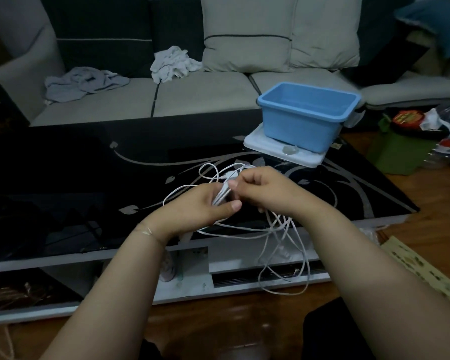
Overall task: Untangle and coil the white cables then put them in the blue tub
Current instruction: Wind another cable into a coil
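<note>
A tangle of white cables hangs between my hands above the near edge of the black glass table. My left hand grips a bundle of strands, thumb pressed across them. My right hand pinches a strand at the top of that bundle, fingers curled. Loose loops droop over the table edge toward the floor. The blue tub stands open on a white lid at the table's far right corner; I see nothing inside it.
A grey sofa with cushions and crumpled cloths runs behind the table. The white lid lies under the tub. Bags and bottles crowd the floor at right. A patterned yellow strip lies on the wooden floor.
</note>
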